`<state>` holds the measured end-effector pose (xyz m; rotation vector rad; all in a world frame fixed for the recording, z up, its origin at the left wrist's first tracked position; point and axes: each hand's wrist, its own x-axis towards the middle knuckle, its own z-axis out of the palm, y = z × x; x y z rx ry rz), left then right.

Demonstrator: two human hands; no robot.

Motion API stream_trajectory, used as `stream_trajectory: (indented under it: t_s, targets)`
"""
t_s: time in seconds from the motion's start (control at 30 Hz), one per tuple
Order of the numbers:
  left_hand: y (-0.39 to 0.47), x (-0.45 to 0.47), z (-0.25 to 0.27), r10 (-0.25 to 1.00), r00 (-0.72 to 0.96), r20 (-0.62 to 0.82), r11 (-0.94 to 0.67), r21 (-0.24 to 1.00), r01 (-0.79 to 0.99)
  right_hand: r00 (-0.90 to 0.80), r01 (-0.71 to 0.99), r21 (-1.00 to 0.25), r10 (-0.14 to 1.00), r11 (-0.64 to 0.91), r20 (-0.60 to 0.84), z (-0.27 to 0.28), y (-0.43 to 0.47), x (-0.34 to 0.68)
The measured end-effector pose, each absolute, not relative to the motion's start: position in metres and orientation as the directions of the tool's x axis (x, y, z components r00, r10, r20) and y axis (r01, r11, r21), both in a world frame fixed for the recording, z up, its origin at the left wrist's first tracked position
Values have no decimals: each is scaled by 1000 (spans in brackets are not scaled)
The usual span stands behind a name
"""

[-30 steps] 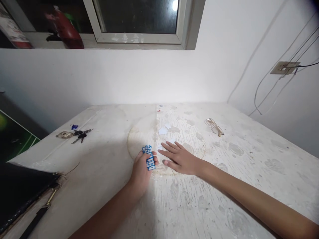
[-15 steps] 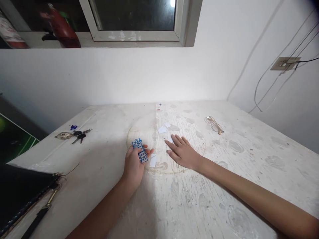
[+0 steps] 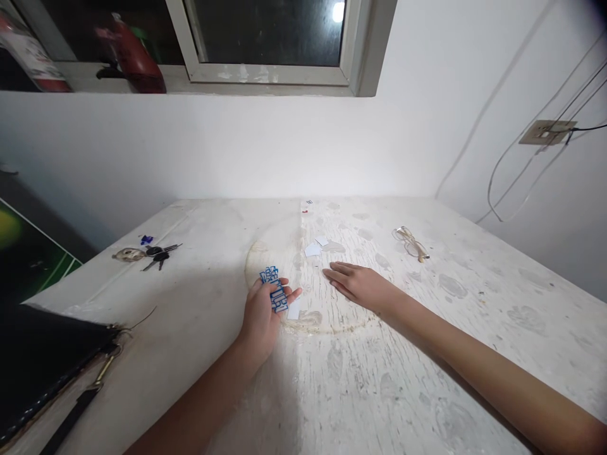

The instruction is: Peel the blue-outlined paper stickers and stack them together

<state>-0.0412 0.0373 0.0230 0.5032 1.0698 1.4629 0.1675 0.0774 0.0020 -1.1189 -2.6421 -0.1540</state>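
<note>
My left hand [image 3: 262,309] is closed around a small stack of paper pieces [image 3: 279,296] with blue outlined lettering, the thumb lying on top. A white paper slip [image 3: 294,309] rests on the table just beside its fingertips. My right hand [image 3: 355,282] is palm down on the table, its fingers stretched out toward the left and holding nothing that I can see; what is beneath the palm is hidden. Two white paper scraps, a larger one [image 3: 313,249] and a smaller one [image 3: 322,241], lie just beyond the right fingertips.
Eyeglasses [image 3: 411,244] lie at the right of the white table [image 3: 227,392]. Keys [image 3: 158,253] and a small blue item [image 3: 147,239] are at the left, near a black bag [image 3: 52,360]. A tiny red bit [image 3: 305,211] sits at the back by the wall.
The right hand's spread fingers have drawn together and the hand has tilted; the white piece seen at its fingertips is now out of sight. The left hand keeps its paper pieces. The view shifted slightly.
</note>
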Motion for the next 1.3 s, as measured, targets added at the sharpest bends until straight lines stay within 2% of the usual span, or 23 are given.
stream_trajectory:
  t_s: [0.13,0.3,0.37,0.4,0.43,0.47,0.5,0.57,0.63,0.73,0.83,0.9,1.0,1.07,1.13,1.2,1.3]
  targets:
    - [38,-39,19,941,-146,-304,184,826,-533,-604,759,-46,729,649,322,-1,81,168]
    - [36,-36,22,928,26,-372,337,808,-483,-511,784,-150,765,602,393,3,80,170]
    - [34,-34,24,918,111,-382,388,802,-454,-411,733,-377,811,566,416,14,73,165]
    - [33,-32,24,908,156,-389,417,796,-439,-351,620,-584,851,524,391,21,67,161]
    - [32,-31,24,894,203,-399,447,788,-422,-332,431,-782,885,451,327,27,61,155]
    - [32,-29,24,879,249,-407,477,781,-404,-378,248,-903,893,350,243,33,54,149]
    - [31,-28,23,863,288,-416,502,775,-384,-437,130,-960,884,247,169,37,47,143]
    - [29,-25,21,818,392,-421,551,768,-327,-494,58,-992,866,116,72,40,34,132]
    - [27,-23,19,770,484,-416,583,766,-269,-511,104,-991,859,86,21,38,25,125]
    - [23,-23,17,733,543,-409,603,760,-242,-510,252,-947,859,199,45,31,18,121]
    - [21,-25,15,729,530,-433,628,732,-265,-461,420,-818,869,392,180,28,16,120]
    - [22,-28,17,758,481,-441,614,731,-298,-363,544,-703,884,458,295,27,18,121]
    - [31,-37,27,880,313,-358,466,783,-413,-288,664,-551,853,505,436,22,23,121]
    - [40,-46,36,944,145,-296,327,793,-514,-428,643,-451,779,619,459,16,27,120]
    - [48,-56,43,960,27,-280,243,776,-582,-615,580,-341,673,739,412,7,28,118]
    - [53,-61,47,956,-1,-294,231,755,-614,-718,556,-238,604,797,345,-1,27,116]
    - [53,-62,46,948,20,-316,260,740,-620,-751,565,-162,585,809,306,-6,25,113]
